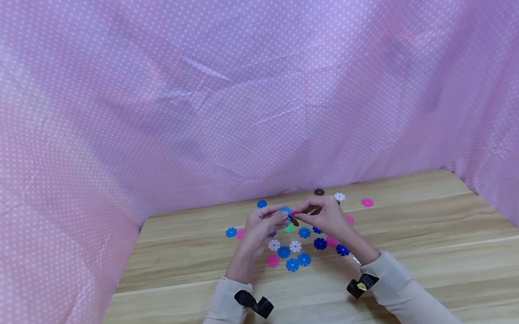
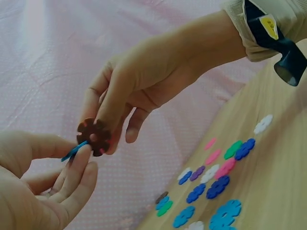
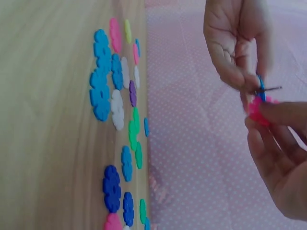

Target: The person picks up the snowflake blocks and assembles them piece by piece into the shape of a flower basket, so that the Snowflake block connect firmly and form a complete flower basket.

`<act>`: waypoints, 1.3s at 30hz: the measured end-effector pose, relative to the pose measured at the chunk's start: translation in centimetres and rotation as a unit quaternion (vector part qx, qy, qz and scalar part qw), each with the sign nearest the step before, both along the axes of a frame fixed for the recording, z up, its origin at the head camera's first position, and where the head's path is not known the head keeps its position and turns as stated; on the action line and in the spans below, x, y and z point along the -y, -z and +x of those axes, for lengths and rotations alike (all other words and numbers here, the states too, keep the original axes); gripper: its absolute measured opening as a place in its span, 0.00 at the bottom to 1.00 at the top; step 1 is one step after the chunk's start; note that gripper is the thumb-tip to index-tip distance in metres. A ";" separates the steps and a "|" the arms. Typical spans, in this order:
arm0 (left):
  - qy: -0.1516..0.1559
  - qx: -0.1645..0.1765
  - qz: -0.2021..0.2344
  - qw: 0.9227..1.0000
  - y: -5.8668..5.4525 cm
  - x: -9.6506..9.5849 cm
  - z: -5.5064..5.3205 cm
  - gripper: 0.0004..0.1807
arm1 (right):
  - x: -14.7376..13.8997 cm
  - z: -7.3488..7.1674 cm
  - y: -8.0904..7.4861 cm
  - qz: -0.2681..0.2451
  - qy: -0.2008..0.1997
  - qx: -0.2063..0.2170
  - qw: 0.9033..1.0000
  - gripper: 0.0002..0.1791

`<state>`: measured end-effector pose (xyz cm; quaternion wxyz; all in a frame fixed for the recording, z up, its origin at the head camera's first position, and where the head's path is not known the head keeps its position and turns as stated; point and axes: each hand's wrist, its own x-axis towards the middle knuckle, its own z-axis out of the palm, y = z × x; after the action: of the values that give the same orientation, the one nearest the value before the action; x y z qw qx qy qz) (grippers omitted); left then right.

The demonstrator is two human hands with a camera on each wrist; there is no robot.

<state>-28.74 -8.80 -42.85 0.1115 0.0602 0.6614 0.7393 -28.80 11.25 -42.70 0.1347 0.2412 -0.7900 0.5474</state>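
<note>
Above the table, my left hand (image 1: 263, 227) pinches a light blue notched disc (image 2: 75, 151) between thumb and fingers. A brown notched disc (image 2: 94, 137) is slotted crosswise into the blue one. My right hand (image 1: 324, 217) pinches a pink notched disc (image 3: 260, 111) against the blue disc's edge; whether the pink disc is slotted in, I cannot tell. In the right wrist view, the blue and brown discs appear nearly edge-on. The two hands face each other, fingertips close together. Below them, loose discs such as a dark blue disc (image 1: 320, 244) and a white disc (image 1: 295, 246) lie flat.
Several more flower-shaped discs are scattered on the wooden table (image 1: 172, 321), including a green disc (image 1: 288, 228) and a pink disc (image 1: 367, 202) off to the right. A pink dotted cloth (image 1: 251, 88) hangs behind and at both sides. Black straps (image 1: 254, 302) circle the wrists.
</note>
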 end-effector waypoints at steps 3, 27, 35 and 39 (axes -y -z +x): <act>-0.022 0.028 0.016 0.999 -0.1 -0.2 0.1 0.19 | 0.4 0.1 0.1 -0.003 0.026 -0.022 0.999 0.03; -0.064 0.045 -0.030 0.997 -0.5 0.2 0.1 0.12 | -1.8 0.4 0.8 0.166 -0.128 0.067 0.976 0.09; -0.061 0.036 -0.038 0.997 -0.5 0.4 0.3 0.12 | -2.0 0.7 3.2 0.239 -0.211 0.106 0.942 0.10; -0.056 0.031 -0.035 0.997 -0.5 0.5 0.2 0.13 | -1.7 0.9 3.7 0.275 -0.204 0.121 0.932 0.11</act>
<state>-28.51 -9.28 -42.38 0.0926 -0.0040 0.6851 0.7225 -27.87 12.99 -46.39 -0.1484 0.3567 -0.8535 0.3496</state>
